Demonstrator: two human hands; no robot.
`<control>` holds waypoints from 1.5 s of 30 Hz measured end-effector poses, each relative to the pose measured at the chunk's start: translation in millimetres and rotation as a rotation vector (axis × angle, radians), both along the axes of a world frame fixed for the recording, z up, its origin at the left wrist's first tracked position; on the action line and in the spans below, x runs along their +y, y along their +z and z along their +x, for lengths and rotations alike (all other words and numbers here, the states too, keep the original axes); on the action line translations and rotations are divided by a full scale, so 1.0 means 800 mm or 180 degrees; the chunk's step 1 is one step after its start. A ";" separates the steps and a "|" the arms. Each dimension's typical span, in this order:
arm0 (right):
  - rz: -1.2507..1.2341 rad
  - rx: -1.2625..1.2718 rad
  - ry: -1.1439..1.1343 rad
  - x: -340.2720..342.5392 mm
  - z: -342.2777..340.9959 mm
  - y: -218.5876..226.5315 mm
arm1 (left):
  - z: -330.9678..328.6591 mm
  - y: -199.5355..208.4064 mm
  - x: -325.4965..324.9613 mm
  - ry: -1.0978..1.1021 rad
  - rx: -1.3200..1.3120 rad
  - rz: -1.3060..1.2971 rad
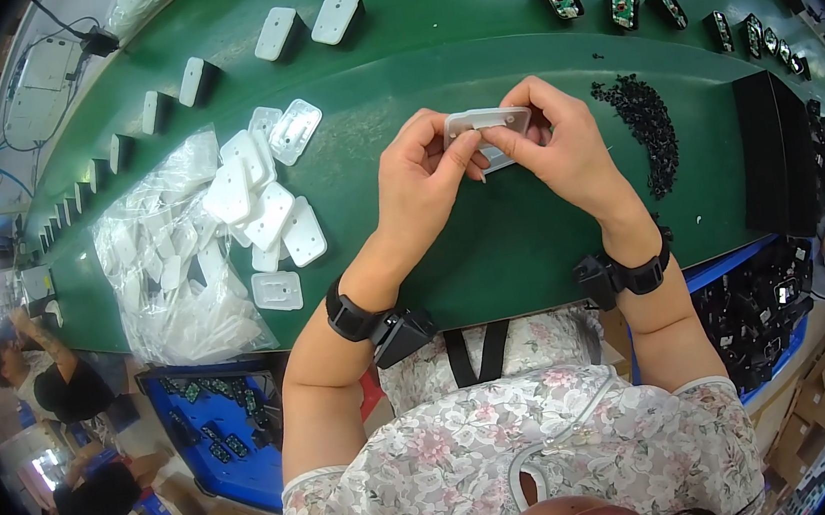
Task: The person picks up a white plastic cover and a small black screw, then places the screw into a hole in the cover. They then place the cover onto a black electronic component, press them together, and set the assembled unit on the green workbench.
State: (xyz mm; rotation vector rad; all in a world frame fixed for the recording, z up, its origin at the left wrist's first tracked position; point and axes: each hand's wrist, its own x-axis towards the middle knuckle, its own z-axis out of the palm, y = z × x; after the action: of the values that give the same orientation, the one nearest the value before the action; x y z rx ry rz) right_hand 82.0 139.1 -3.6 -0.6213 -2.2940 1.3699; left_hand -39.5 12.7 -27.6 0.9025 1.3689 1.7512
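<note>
Between my two hands is a pale plastic cover (489, 121), held up above the green table. My left hand (424, 161) grips its left end with the thumb pressed on its face. From the other side my right hand (561, 141) pinches the right end, thumb toward the middle. A second pale edge shows under the cover; whether it is a separate piece I cannot tell. To the left lies a loose pile of white plastic covers (272, 212), beside a clear plastic bag (173, 273) with more of them. Small black parts (647, 127) are heaped to the right of my right hand.
Black housings with white covers (337, 16) line the far left edge. Open black housings with green circuit boards (622, 4) run along the far right. A black box (776, 154) stands at right. Blue trays (219, 469) sit below the table; other people (74, 384) are at left.
</note>
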 end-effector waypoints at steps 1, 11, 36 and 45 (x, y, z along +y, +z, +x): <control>0.0128 0.0057 -0.0064 -0.003 -0.001 0.001 | -0.001 0.003 -0.001 -0.0033 -0.0014 -0.0073; -0.0736 0.0556 -0.0032 0.008 -0.009 -0.013 | -0.042 0.006 0.000 0.0525 -0.0117 -0.0268; -0.2086 0.0858 -0.0141 0.002 -0.053 0.042 | -0.022 0.023 0.001 0.1107 0.2261 0.0677; 0.1244 0.1732 -0.0309 -0.041 -0.020 0.035 | -0.012 0.023 -0.005 -0.0231 -0.0595 0.1229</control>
State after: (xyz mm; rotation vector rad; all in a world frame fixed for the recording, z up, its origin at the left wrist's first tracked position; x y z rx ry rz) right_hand 66.3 106.6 24.5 -0.1956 -1.9683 0.8679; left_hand -48.8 8.4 -9.2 0.9478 0.8830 2.0240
